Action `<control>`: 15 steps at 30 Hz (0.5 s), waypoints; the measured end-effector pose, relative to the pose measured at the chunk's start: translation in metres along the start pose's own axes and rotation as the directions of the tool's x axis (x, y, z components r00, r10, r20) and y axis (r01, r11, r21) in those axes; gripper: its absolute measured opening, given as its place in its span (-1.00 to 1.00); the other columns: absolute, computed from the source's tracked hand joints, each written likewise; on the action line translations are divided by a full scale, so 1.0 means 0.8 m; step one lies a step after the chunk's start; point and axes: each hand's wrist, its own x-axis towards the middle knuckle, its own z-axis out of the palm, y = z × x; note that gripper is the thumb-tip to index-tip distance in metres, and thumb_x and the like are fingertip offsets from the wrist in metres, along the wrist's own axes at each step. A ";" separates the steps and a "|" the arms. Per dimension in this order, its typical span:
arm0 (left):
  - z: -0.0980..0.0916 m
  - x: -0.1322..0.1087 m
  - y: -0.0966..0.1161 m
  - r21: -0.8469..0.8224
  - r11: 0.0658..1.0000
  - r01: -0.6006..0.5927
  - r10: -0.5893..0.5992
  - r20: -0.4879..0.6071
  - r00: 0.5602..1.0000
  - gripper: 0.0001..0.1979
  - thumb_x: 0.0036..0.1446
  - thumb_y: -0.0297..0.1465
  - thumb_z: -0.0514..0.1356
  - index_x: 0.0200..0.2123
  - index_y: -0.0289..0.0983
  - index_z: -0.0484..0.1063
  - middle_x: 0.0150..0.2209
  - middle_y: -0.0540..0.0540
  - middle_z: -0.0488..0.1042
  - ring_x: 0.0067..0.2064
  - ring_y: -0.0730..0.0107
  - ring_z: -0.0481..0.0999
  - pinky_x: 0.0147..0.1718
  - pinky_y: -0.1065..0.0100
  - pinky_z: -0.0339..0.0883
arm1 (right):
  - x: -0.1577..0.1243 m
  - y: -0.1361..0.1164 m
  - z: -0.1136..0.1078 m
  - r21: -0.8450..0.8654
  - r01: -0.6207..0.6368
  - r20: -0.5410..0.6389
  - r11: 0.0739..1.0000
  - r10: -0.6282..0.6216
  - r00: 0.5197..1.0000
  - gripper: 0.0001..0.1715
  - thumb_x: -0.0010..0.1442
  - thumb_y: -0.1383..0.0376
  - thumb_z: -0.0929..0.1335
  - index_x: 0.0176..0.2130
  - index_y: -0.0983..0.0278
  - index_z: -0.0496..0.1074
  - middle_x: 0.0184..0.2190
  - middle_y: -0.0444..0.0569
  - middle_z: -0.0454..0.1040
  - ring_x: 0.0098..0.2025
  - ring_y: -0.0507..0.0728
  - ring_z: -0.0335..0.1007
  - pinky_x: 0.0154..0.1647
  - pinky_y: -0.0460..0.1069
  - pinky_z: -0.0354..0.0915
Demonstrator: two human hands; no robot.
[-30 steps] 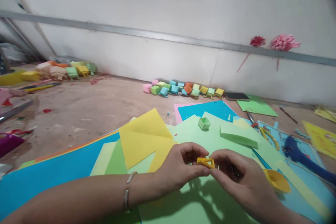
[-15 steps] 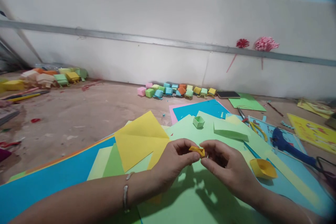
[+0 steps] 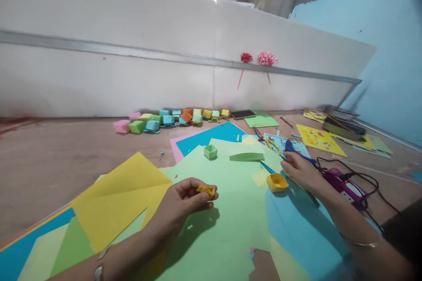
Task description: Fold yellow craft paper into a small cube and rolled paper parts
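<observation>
My left hand [image 3: 187, 199] pinches a small folded piece of yellow paper [image 3: 206, 190] between thumb and fingers, above the pale green sheets. Out to the right, my right hand [image 3: 301, 171] is curled with its fingertips together, close to the blue glue gun [image 3: 296, 148] and partly in front of it. Whatever those fingers grip is too small or hidden to make out. Below the right fingertips sits a yellow paper box [image 3: 277, 182]. Farther back on the green paper stand a small green paper box [image 3: 210, 152] and a curled green strip [image 3: 246, 155].
Several small coloured paper models [image 3: 168, 120] line the wall beside a dark phone [image 3: 243, 115]. Scissors with yellow handles [image 3: 272, 145] lie behind my right hand. A purple power strip [image 3: 346, 189] with black cables is at right. A large yellow sheet [image 3: 121, 197] lies left.
My right hand has left the folded yellow paper and moved right, towards the glue gun. My left hand still holds the paper. The view has turned to the right.
</observation>
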 end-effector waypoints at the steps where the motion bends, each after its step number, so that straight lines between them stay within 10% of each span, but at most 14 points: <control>1: 0.000 0.000 0.000 -0.005 1.000 0.008 -0.008 0.006 1.000 -0.63 -0.26 -0.23 0.51 -0.44 -0.33 0.49 -0.27 -0.19 0.64 -0.22 0.14 0.63 -0.25 0.23 0.52 | -0.001 0.001 0.006 -0.013 0.012 -0.030 1.000 -0.013 0.999 -0.60 0.07 0.19 0.32 -0.13 0.35 0.43 -0.33 0.09 0.51 -0.27 0.24 0.46 -0.26 0.10 0.39; 5: -0.003 0.003 -0.001 -0.016 1.000 0.013 -0.012 0.077 0.997 -0.62 -0.27 -0.25 0.51 -0.44 -0.35 0.50 -0.29 -0.19 0.63 -0.28 0.21 0.64 -0.32 0.31 0.51 | -0.026 -0.039 0.012 -0.010 0.187 -0.109 0.982 -0.187 0.976 -0.67 0.13 0.22 0.30 -0.11 0.30 0.44 -0.02 0.19 0.42 0.09 0.33 0.32 0.11 0.19 0.24; 8: -0.004 0.005 -0.001 0.039 0.999 0.007 -0.012 0.127 0.992 -0.62 -0.30 -0.26 0.52 -0.44 -0.37 0.53 -0.40 -0.15 0.62 -0.35 0.27 0.61 -0.38 0.36 0.48 | -0.061 -0.094 0.024 0.175 0.599 0.039 0.781 -0.613 0.789 -0.81 0.29 0.32 0.26 -0.16 0.21 0.47 -0.16 0.05 0.46 -0.13 0.14 0.43 -0.10 0.00 0.35; 11: -0.004 0.005 -0.001 0.108 0.994 -0.033 0.015 0.160 0.987 -0.65 -0.27 -0.28 0.50 -0.44 -0.37 0.54 -0.47 -0.10 0.58 -0.42 0.38 0.55 -0.43 0.40 0.44 | -0.086 -0.140 0.055 0.323 0.695 0.056 0.642 -0.746 0.663 -0.82 0.29 0.41 0.26 -0.27 0.24 0.45 -0.32 0.00 0.44 -0.29 0.08 0.41 -0.28 -0.07 0.34; 15: -0.006 0.006 -0.003 0.172 0.981 -0.086 0.055 0.175 0.983 -0.68 -0.21 -0.28 0.46 -0.43 -0.36 0.52 -0.50 -0.04 0.54 -0.50 0.48 0.45 -0.48 0.43 0.37 | -0.096 -0.163 0.091 0.361 0.637 0.037 0.681 -0.693 0.720 -0.88 0.26 0.41 0.29 -0.32 0.28 0.40 -0.41 -0.03 0.42 -0.41 0.06 0.35 -0.42 -0.09 0.29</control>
